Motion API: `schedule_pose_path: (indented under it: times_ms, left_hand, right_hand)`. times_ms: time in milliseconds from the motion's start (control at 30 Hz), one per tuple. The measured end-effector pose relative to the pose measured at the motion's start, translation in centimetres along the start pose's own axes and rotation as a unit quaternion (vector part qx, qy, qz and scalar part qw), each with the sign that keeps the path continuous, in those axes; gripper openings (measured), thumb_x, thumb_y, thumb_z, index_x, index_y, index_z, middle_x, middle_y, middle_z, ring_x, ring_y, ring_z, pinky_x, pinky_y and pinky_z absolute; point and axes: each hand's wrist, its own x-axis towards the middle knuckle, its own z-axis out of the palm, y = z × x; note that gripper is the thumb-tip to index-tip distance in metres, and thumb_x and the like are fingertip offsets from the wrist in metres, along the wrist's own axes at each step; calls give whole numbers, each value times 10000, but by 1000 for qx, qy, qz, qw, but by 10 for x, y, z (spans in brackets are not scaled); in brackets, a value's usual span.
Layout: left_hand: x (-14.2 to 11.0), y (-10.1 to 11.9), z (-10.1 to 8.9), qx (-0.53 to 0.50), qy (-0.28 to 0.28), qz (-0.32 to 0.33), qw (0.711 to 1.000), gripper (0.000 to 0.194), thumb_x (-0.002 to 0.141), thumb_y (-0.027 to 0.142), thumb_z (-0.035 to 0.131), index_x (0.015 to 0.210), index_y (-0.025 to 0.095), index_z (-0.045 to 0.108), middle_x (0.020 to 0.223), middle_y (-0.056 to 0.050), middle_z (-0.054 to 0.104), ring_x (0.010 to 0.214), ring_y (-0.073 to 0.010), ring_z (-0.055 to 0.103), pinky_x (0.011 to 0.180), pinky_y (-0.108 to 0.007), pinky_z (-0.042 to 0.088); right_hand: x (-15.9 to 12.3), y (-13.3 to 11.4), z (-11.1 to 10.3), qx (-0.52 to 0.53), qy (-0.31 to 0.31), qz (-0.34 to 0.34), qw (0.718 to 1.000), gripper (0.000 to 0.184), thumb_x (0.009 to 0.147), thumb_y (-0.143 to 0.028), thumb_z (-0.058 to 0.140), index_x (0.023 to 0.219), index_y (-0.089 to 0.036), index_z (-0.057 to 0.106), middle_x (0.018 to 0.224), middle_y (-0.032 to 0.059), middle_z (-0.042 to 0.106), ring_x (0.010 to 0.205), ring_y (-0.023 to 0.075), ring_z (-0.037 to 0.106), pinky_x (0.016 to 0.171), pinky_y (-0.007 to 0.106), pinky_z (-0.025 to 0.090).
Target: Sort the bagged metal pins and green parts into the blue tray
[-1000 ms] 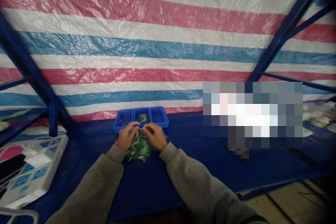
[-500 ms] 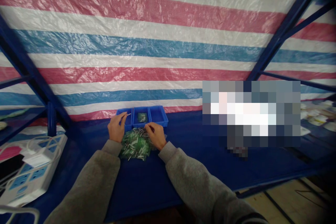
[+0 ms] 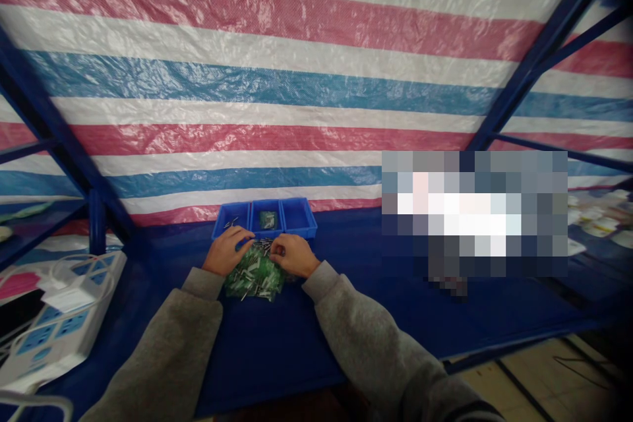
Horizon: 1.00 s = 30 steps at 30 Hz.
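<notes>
My left hand (image 3: 228,250) hovers at the left edge of the pile with thumb and fingers apart, nothing visible in it. On the right, my right hand (image 3: 295,254) is closed in a pinch beside some loose small metal pins (image 3: 266,243); what its fingertips hold is too small to make out. Below and between both hands lies a heap of small clear-green bags (image 3: 254,275) with metal pieces among them. Just behind stands a blue three-compartment tray (image 3: 299,232). A few thin metal pins (image 3: 230,221) lie in its left compartment and a small green packet (image 3: 268,219) in the middle one.
A white power strip (image 3: 101,316) with cables and a white plug adapter (image 3: 74,290) is at the left. The blue tabletop (image 3: 277,356) runs to the right, where a blurred-out patch hides things. Blue metal frame bars and a striped tarp (image 3: 277,92) rise behind.
My left hand left the right hand, carried a thin metal pin to the tray's left compartment, then came back toward the pile without it. My right hand stayed near the loose pins.
</notes>
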Motion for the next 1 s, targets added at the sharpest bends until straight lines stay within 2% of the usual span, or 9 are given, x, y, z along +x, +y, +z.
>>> schedule_pose_path:
  times_ms: [133,233,367,767,867,1000]
  left_hand:
    - [0,4,6,-4,-7,12,1000,191,881,299,469,926,204,628,916,-38,635,911,-175,576,854,-322,447]
    - [-1,6,9,-2,0,17,1000,197,890,281,450,914,199,628,900,-40,636,896,-171,578,851,-320,448]
    - [-2,6,11,0,11,23,1000,200,897,272,438,906,194,622,898,-44,637,889,-171,579,847,-321,450]
    - [-2,10,14,8,24,39,999,190,898,255,443,899,188,620,878,-47,648,877,-169,593,836,-318,463]
    - [-2,10,15,4,29,38,999,203,900,266,437,905,190,625,876,-49,651,871,-167,596,835,-318,467]
    - [-3,12,14,-9,41,32,999,220,902,278,432,944,193,630,912,-57,655,895,-174,596,847,-329,465]
  right_hand:
    - [0,-1,-5,-5,-55,-38,998,125,689,-270,718,782,-206,663,733,-15,610,681,125,539,619,221,354]
    - [0,0,-6,-27,-73,-46,996,124,682,-237,714,799,-216,677,749,-14,616,704,133,550,625,225,359]
    - [0,3,-6,-53,-88,-54,993,118,687,-178,684,796,-223,686,792,-5,626,758,147,562,659,230,374]
    - [-1,5,-8,-54,-114,-83,989,77,733,-166,657,794,-213,652,835,-10,614,801,139,561,676,219,365]
    - [-1,3,-8,-39,-92,-80,992,53,760,-163,636,797,-200,632,834,-5,603,783,130,557,679,217,366]
    - [0,-2,-7,41,16,-51,998,44,817,-198,577,858,-187,592,799,-1,598,737,122,550,690,221,385]
